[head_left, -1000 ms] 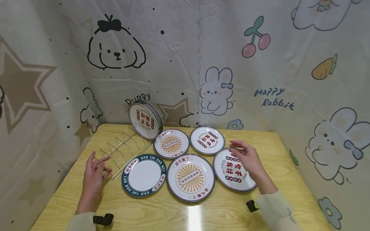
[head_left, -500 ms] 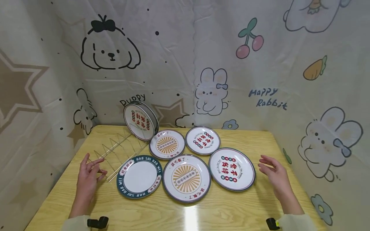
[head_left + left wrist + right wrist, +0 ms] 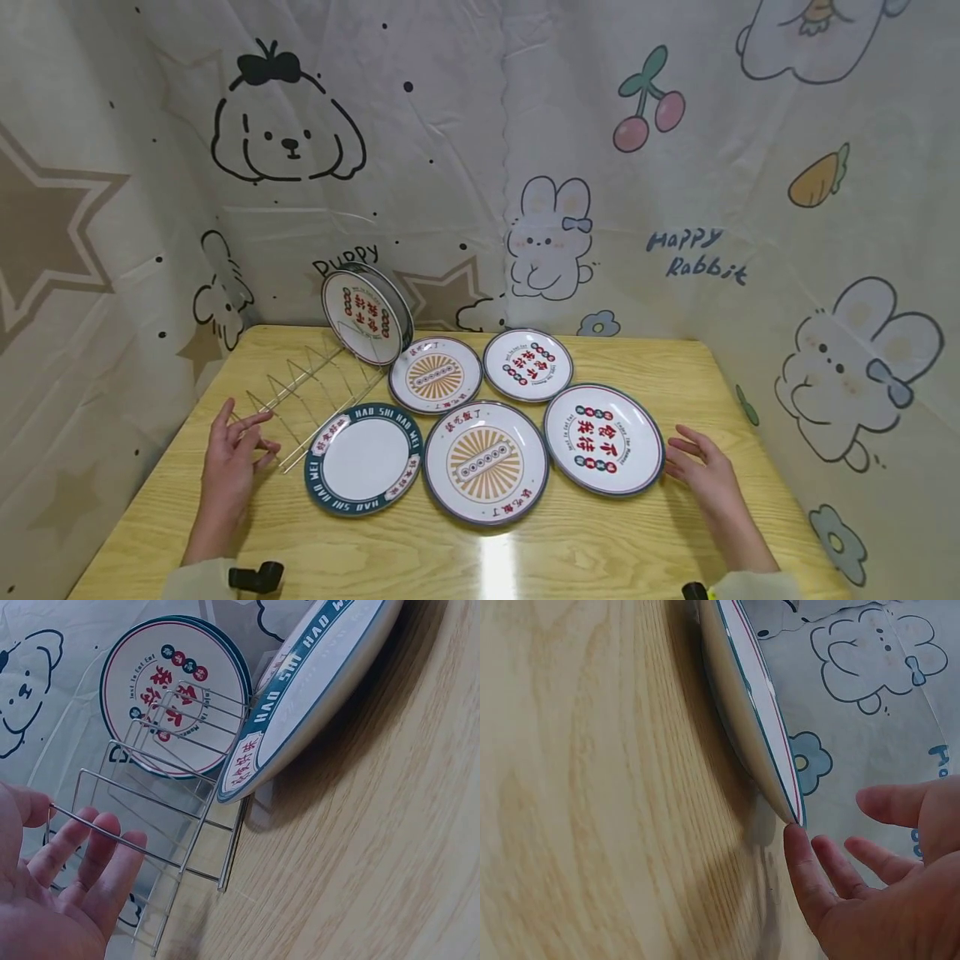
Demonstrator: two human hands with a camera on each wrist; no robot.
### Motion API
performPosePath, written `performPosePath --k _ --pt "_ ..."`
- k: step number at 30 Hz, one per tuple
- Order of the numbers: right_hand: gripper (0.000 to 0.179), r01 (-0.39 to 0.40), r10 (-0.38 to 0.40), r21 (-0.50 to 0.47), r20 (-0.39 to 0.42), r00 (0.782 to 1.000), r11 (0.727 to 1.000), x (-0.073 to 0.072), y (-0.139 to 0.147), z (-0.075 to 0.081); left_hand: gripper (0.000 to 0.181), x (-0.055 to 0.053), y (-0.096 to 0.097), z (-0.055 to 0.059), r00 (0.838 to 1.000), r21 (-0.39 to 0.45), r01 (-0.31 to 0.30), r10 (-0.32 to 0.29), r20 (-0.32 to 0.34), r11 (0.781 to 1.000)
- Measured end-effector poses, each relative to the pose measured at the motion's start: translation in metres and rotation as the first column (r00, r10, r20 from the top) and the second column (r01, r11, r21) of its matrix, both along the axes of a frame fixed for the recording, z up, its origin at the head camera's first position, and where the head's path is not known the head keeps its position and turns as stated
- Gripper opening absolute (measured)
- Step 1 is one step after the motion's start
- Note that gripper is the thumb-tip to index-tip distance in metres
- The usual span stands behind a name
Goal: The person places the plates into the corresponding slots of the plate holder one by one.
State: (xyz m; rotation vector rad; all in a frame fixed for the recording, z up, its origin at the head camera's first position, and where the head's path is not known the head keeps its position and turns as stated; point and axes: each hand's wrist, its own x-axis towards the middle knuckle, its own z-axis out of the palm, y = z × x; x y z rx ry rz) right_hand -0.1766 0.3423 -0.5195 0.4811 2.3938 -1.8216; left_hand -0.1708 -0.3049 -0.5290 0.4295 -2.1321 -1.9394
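At the left edge of the pale yellow, wood-grained surface [image 3: 577, 550], the left hand [image 3: 228, 467] is resting its spread, loosely straight fingers against the end wire of a silvery metal wire plate rack [image 3: 202, 818], with the thumb lying at the top corner. The rack is lying at a slant toward the far left corner; it is probably light and springy, best steadied low by its end wires. At its far end, near the far edge, white round plates with red lettering [image 3: 367, 317] are standing upright and leaning, their weight probably holding that end down.

Just beside the rack, a white round plate with a broad teal lettered rim [image 3: 363, 460] is lying flat. Toward the far edge, a small white sunburst plate [image 3: 435, 375] and a small white red-lettered plate [image 3: 528, 365] are lying next to each other; nearer the middle, a large white sunburst plate [image 3: 486, 463] is sitting.

Toward the right edge, a large white red-lettered plate with a dark rim [image 3: 603, 439] is lying face up. It is looking stiff, smooth and slippery, perhaps breakable; the raised rim is offering the surest hold, thumb above and fingers beneath. The right hand [image 3: 705, 471] is opening loosely, thumb well apart, one fingertip touching that rim, gripping nothing.
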Motion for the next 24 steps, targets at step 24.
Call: performPosePath --k 24 --pt "0.066 0.089 -0.081 -0.051 0.135 0.988 0.995 -0.009 -0.014 -0.015 0.067 0.002 0.0 0.002 1.0 -0.02 0.002 -0.002 0.014 1.0"
